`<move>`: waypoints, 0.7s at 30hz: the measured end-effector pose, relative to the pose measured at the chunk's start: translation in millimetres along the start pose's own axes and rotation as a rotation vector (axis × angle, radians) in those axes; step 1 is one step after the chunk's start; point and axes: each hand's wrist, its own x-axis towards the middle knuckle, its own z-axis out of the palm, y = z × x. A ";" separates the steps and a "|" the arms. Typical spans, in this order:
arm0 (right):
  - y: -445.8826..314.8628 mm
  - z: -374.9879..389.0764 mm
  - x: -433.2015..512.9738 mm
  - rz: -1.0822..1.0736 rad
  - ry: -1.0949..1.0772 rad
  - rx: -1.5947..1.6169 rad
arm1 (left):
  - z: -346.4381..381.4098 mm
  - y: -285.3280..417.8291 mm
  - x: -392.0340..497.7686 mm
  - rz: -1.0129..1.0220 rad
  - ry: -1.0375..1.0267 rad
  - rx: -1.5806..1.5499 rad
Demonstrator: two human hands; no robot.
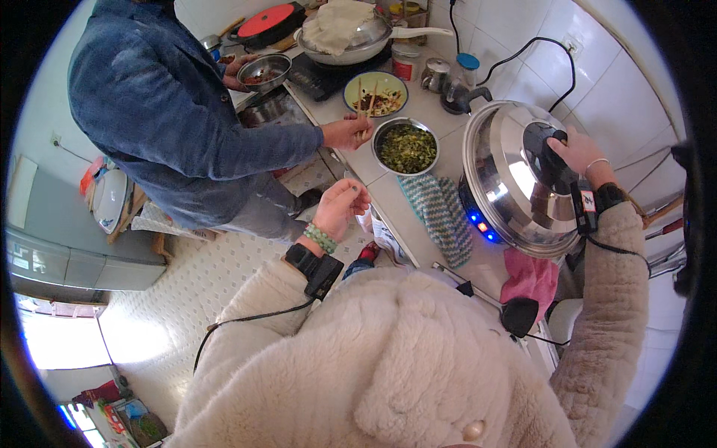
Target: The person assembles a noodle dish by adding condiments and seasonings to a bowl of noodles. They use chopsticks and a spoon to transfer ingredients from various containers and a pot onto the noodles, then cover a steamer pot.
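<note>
My right hand (582, 154) grips the black knob of a domed stainless-steel lid (504, 162). The lid sits tilted in view over a round electric pot, whose control panel (483, 227) shows lit blue and red lights. My left hand (339, 207) hangs in front of the counter's edge with its fingers curled; nothing shows in it. Closest to it on the counter are a steel bowl of chopped greens (406, 147) and a striped knitted cloth (440, 215). A pink cloth (529, 280) lies below the pot.
A person in a blue jacket (185, 106) stands at left, holding chopsticks (367, 99) over a yellow-green bowl (386, 84) and a steel bowl (264, 75). Behind are a covered white pan (347, 50), a glass jug (462, 89) and a black power cord (538, 39).
</note>
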 end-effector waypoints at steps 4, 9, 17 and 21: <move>-1.3 -2.9 -1.1 0.003 -0.011 0.005 | 3.3 -4.4 -0.7 0.025 0.020 -0.022; -2.3 -2.8 -2.2 -0.011 0.014 -0.016 | 6.3 -7.0 -1.4 0.038 0.020 -0.029; -0.1 0.7 -0.4 0.001 0.010 -0.010 | 8.3 -2.4 -5.9 0.033 0.057 -0.051; -1.0 1.3 0.9 0.018 0.002 -0.017 | 8.8 1.6 -10.3 0.033 0.010 -0.053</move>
